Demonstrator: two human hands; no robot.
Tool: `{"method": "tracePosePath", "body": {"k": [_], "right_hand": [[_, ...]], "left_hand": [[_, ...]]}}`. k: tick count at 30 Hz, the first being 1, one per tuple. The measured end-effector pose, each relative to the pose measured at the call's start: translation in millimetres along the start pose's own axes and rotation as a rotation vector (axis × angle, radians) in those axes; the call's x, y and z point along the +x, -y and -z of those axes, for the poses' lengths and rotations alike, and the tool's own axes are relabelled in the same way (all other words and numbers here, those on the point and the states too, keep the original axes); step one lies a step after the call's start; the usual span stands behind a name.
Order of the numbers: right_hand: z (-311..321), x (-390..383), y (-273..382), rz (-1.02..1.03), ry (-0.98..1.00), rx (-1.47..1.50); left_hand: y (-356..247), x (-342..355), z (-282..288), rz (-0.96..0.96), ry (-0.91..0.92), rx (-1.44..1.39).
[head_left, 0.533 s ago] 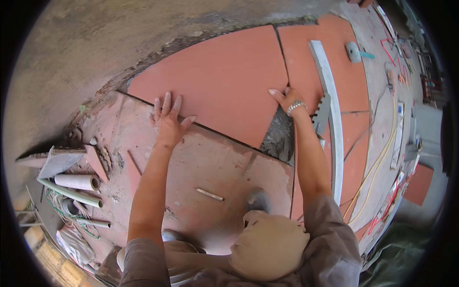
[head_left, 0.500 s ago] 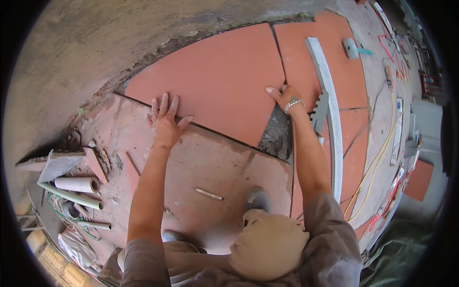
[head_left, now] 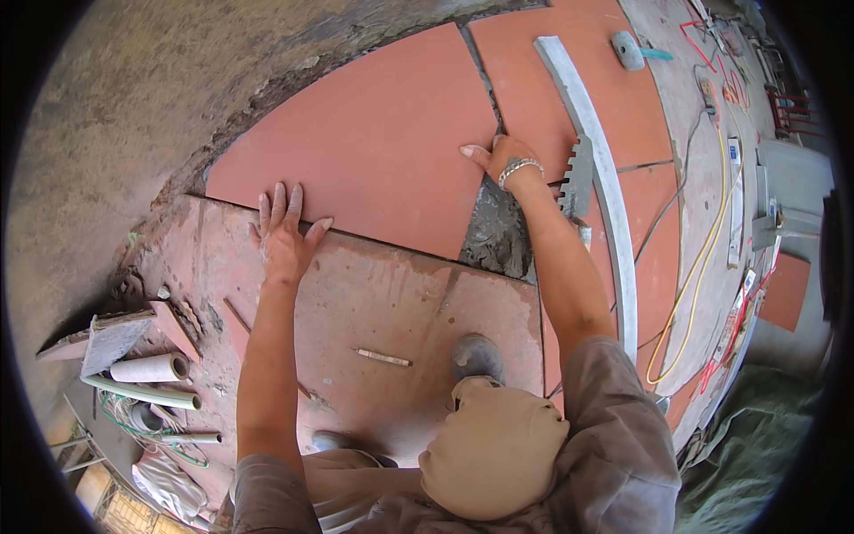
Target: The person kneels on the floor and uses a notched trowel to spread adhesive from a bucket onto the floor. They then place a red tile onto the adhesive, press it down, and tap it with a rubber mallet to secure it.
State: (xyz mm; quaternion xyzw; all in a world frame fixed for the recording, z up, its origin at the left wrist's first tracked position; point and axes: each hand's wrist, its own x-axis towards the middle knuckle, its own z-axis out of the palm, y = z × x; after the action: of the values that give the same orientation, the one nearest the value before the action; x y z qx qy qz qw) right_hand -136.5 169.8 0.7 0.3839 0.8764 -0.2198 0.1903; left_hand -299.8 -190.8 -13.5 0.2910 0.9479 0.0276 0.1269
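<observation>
A large reddish-orange floor tile point(head_left: 356, 133) lies beside the wall, its right edge over grey mortar. My left hand point(head_left: 285, 236) rests on its near edge, fingers spread flat on top and thumb out to the side. At the tile's right edge, my right hand point(head_left: 505, 160) has its thumb on the top face and its other fingers curled down at the edge, partly hidden. Wet grey mortar point(head_left: 500, 231) shows in the gap near my right wrist. A notched trowel point(head_left: 576, 182) lies to the right of that wrist, beside a long pale straightedge bar point(head_left: 600, 169).
A mallet point(head_left: 628, 51) rests on the tiles at the far right. Yellow cable point(head_left: 712, 240) runs along the right side. A pencil-like stick point(head_left: 384, 357) lies on the old floor near my boot point(head_left: 478, 356). Pipes point(head_left: 151, 368) and tile scraps point(head_left: 176, 329) sit at left.
The whole view has shifted. The tile has slid slightly left from its neighbour, and the mortar gap at its right looks wider. Both hands have stayed at its edges.
</observation>
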Motion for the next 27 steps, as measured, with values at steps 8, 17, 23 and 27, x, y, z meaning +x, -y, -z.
{"method": "tracePosePath", "body": {"k": [8,17,23,27], "right_hand": [[9,-17,11,-0.062,-0.058,0.016],[-21,-50,25,0.235,-0.296,-0.102],[-16,-11,78,0.182,-0.104,-0.094],[4,22,98,0.13,-0.111,-0.129]], "left_hand": [[-6,1,7,-0.002,0.019,0.046],[-48,39,47,-0.185,0.305,0.085],[-62,45,65,-0.133,0.44,0.116],[-62,47,68,-0.113,0.477,0.127]]}}
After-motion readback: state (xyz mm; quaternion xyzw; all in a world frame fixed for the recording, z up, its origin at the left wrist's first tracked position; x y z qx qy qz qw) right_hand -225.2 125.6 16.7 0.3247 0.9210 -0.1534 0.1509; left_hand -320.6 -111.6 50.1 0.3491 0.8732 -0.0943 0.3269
